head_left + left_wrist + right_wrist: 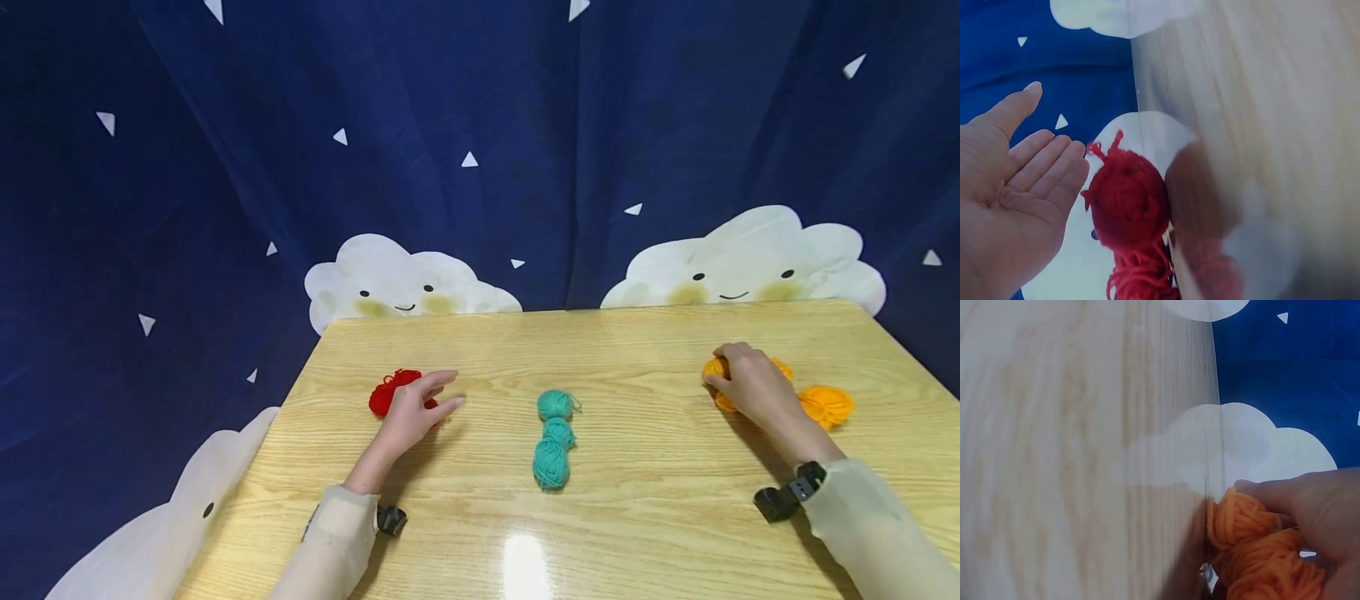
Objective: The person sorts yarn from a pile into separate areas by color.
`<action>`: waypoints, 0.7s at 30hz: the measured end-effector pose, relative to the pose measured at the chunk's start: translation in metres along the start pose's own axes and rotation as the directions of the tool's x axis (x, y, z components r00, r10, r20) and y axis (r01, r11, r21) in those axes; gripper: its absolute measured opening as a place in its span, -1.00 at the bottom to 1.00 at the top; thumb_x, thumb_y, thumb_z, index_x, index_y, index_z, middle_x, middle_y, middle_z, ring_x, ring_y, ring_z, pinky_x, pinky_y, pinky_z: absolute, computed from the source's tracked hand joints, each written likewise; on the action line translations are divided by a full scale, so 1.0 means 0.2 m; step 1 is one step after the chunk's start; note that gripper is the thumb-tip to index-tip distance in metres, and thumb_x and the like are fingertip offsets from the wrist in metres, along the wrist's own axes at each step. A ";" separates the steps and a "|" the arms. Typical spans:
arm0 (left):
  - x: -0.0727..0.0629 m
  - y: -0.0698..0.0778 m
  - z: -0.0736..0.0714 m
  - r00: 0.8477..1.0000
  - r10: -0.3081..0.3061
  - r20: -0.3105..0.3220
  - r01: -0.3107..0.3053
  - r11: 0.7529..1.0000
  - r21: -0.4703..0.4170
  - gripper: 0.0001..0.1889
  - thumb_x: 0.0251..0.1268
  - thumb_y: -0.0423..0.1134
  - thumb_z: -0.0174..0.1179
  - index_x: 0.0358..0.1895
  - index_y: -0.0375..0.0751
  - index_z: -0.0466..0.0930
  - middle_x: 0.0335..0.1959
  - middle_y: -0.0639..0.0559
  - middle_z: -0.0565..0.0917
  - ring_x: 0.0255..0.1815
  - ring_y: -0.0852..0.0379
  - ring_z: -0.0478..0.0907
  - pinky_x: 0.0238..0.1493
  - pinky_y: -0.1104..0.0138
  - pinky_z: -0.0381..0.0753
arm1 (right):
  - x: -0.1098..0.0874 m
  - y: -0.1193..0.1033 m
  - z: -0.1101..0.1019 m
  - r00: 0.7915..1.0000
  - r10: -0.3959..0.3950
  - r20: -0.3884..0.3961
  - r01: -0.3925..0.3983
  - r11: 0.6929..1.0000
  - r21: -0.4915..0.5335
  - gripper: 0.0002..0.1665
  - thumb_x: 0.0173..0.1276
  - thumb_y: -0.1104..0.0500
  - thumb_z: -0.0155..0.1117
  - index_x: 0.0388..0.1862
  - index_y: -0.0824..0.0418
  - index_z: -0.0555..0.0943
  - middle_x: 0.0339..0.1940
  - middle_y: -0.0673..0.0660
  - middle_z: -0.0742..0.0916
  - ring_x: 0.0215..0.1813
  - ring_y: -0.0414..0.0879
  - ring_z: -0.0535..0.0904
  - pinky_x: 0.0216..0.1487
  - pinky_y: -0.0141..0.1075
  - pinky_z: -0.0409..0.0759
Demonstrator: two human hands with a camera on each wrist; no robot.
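Note:
My left hand (408, 417) is held over the near right side of a red yarn skein (384, 396), thumb and fingers apart with nothing between them. In the left wrist view that palm (1016, 206) faces the camera beside the red yarn, whose loose ends stick up. On the right side of the table my right hand (753, 387) grips orange yarn (712, 372), thumb and fingers at its left end. The right wrist view shows a finger along the top of this bunched orange yarn (1260, 556); part of it is hidden by the hand.
A teal yarn skein (551, 462), pinched into three bulges, lies mid-table between the hands. More orange yarn (825, 406) lies right of my right hand. Behind the wooden table (465, 508) hangs a dark blue curtain (450, 75) with white clouds.

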State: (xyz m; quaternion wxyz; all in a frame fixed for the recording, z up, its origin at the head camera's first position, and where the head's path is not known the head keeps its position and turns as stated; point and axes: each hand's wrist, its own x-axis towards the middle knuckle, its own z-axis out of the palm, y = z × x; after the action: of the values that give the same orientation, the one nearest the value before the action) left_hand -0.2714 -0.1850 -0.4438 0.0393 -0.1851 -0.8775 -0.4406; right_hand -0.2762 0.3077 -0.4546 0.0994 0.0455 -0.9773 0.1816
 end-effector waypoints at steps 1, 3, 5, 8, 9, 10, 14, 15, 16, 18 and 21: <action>0.00 0.00 0.01 1.000 0.001 0.003 -0.001 1.000 -0.007 -0.47 0.22 -0.23 0.35 0.26 -0.27 0.52 0.24 -0.20 0.60 0.23 -0.27 0.55 0.26 0.04 0.54 | 0.00 0.00 0.00 1.000 0.002 0.000 -0.002 1.000 0.001 -0.44 0.27 0.25 0.35 0.11 0.61 0.44 0.00 0.60 0.53 -0.12 0.38 0.52 -0.18 0.16 0.53; 0.01 0.01 0.02 1.000 0.007 0.005 -0.007 1.000 -0.019 -0.48 0.21 -0.25 0.36 0.26 -0.25 0.52 0.24 -0.19 0.60 0.23 -0.27 0.55 0.26 0.05 0.54 | 0.00 0.00 0.00 1.000 0.003 0.000 -0.003 1.000 0.000 -0.44 0.27 0.25 0.35 0.11 0.61 0.44 0.00 0.60 0.53 -0.12 0.39 0.52 -0.18 0.16 0.53; 0.02 0.02 0.03 1.000 0.011 0.004 -0.011 1.000 -0.027 -0.48 0.20 -0.28 0.36 0.25 -0.25 0.53 0.24 -0.19 0.60 0.24 -0.26 0.55 0.26 0.05 0.54 | 0.00 0.00 0.00 1.000 0.001 -0.001 -0.001 1.000 -0.003 -0.44 0.27 0.25 0.35 0.10 0.61 0.44 -0.01 0.60 0.54 -0.13 0.38 0.53 -0.19 0.15 0.53; 0.03 0.02 0.05 1.000 0.022 0.004 -0.022 0.999 -0.031 -0.49 0.18 -0.31 0.37 0.23 -0.25 0.55 0.23 -0.19 0.61 0.24 -0.24 0.56 0.26 0.08 0.54 | 0.00 0.00 0.00 1.000 -0.004 -0.006 0.004 1.000 -0.004 -0.45 0.27 0.25 0.35 0.10 0.61 0.44 -0.02 0.59 0.54 -0.13 0.38 0.53 -0.21 0.14 0.54; 0.03 0.03 0.06 1.000 0.023 0.006 -0.023 0.999 -0.032 -0.50 0.18 -0.31 0.37 0.23 -0.26 0.55 0.23 -0.19 0.61 0.24 -0.23 0.56 0.26 0.09 0.54 | 0.00 0.00 0.00 1.000 -0.005 -0.007 0.005 1.000 -0.004 -0.45 0.27 0.25 0.35 0.10 0.61 0.44 -0.01 0.59 0.54 -0.14 0.38 0.53 -0.21 0.14 0.54; 0.04 0.03 0.06 1.000 0.023 0.009 -0.023 0.999 -0.030 -0.49 0.18 -0.30 0.37 0.23 -0.26 0.55 0.23 -0.18 0.61 0.24 -0.22 0.56 0.27 0.10 0.54 | 0.00 0.00 0.00 1.000 -0.006 -0.008 0.006 1.000 -0.004 -0.45 0.27 0.25 0.35 0.10 0.61 0.44 -0.02 0.59 0.54 -0.14 0.38 0.53 -0.21 0.14 0.54; 0.05 0.05 0.09 0.999 0.024 0.027 -0.023 0.999 -0.040 -0.48 0.21 -0.24 0.36 0.24 -0.27 0.54 0.25 -0.16 0.60 0.25 -0.18 0.56 0.28 0.12 0.53 | 0.00 0.00 0.00 1.000 -0.010 -0.016 0.010 1.000 -0.002 -0.46 0.27 0.25 0.34 0.10 0.60 0.45 -0.01 0.58 0.54 -0.13 0.37 0.54 -0.20 0.14 0.54; 0.05 0.05 0.10 0.999 0.024 0.033 -0.023 0.999 -0.041 -0.48 0.21 -0.23 0.36 0.24 -0.27 0.54 0.25 -0.16 0.60 0.25 -0.17 0.56 0.28 0.12 0.53 | 0.00 0.00 0.00 1.000 -0.010 -0.015 0.010 1.000 -0.002 -0.46 0.27 0.25 0.34 0.10 0.60 0.45 -0.02 0.58 0.54 -0.13 0.37 0.54 -0.20 0.14 0.54; 0.06 0.06 0.11 0.999 0.028 0.040 -0.026 0.999 -0.039 -0.48 0.22 -0.22 0.36 0.25 -0.28 0.53 0.25 -0.15 0.60 0.25 -0.16 0.56 0.28 0.12 0.53 | 0.00 0.00 0.00 1.000 -0.010 -0.015 0.010 1.000 -0.002 -0.46 0.27 0.25 0.34 0.10 0.60 0.45 -0.02 0.58 0.54 -0.13 0.37 0.54 -0.20 0.14 0.54; 0.07 0.07 0.13 0.998 0.033 0.053 -0.031 0.999 -0.042 -0.48 0.22 -0.22 0.35 0.25 -0.29 0.53 0.25 -0.15 0.60 0.26 -0.16 0.56 0.28 0.12 0.53 | 0.00 0.00 0.01 1.000 -0.008 -0.013 0.008 1.000 -0.003 -0.45 0.27 0.25 0.34 0.10 0.60 0.45 -0.01 0.59 0.54 -0.13 0.37 0.53 -0.19 0.15 0.54; 0.08 0.09 0.16 0.996 0.048 0.070 -0.046 0.999 -0.027 -0.48 0.23 -0.21 0.35 0.25 -0.29 0.53 0.26 -0.15 0.59 0.26 -0.15 0.56 0.27 0.12 0.54 | 0.00 0.01 0.01 1.000 -0.004 -0.013 0.004 1.000 -0.004 -0.45 0.27 0.25 0.35 0.10 0.61 0.44 -0.01 0.59 0.53 -0.13 0.38 0.53 -0.18 0.16 0.54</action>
State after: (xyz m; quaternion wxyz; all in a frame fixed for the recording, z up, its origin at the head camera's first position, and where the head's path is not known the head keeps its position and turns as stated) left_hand -0.2776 -0.1459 -0.4463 0.0162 -0.2217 -0.8681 -0.4438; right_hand -0.2760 0.3082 -0.4567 0.1062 0.0461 -0.9769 0.1796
